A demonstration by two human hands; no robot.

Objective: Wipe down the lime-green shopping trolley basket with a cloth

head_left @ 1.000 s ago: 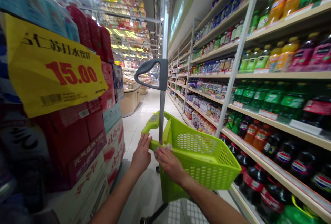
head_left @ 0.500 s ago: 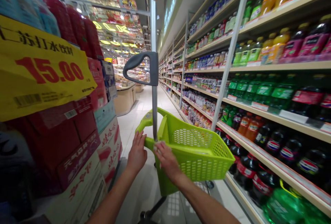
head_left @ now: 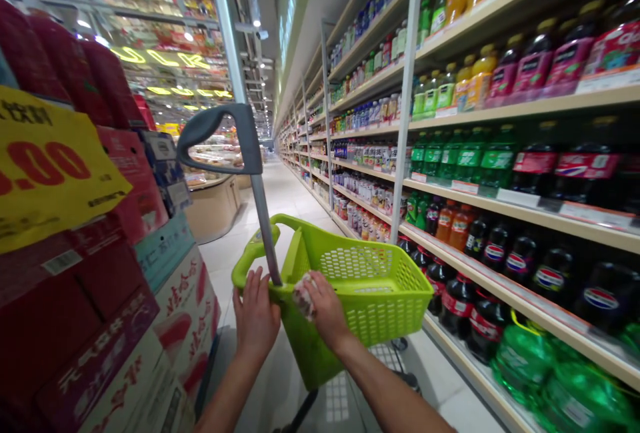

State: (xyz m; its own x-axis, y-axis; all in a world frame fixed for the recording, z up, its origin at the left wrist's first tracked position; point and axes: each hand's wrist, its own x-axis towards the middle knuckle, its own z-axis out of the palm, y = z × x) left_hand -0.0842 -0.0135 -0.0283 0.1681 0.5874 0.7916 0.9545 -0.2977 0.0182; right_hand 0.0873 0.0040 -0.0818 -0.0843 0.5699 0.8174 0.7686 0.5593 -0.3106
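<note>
A lime-green shopping basket (head_left: 350, 313) with perforated sides rides on a wheeled frame in front of me. A metal pole (head_left: 260, 213) with a grey loop handle (head_left: 235, 136) rises at its near end. My left hand (head_left: 257, 313) lies with straight fingers against the basket's rim, left of the pole's foot. My right hand (head_left: 324, 303) presses a crumpled whitish cloth or tissue (head_left: 304, 294) to the near side of the basket, right of the pole. Much of the cloth is hidden under the fingers.
Drink shelves (head_left: 500, 203) line the right side, with large bottles at floor level. Stacked cartons (head_left: 120, 313) and a yellow price sign (head_left: 50, 166) stand close on the left. A tiled aisle (head_left: 270, 186) runs ahead past a rounded counter (head_left: 215, 210).
The view has swung to the right, so the basket and pole appear further left and the pole leans. My right hand has shifted slightly along the basket's side with the cloth.
</note>
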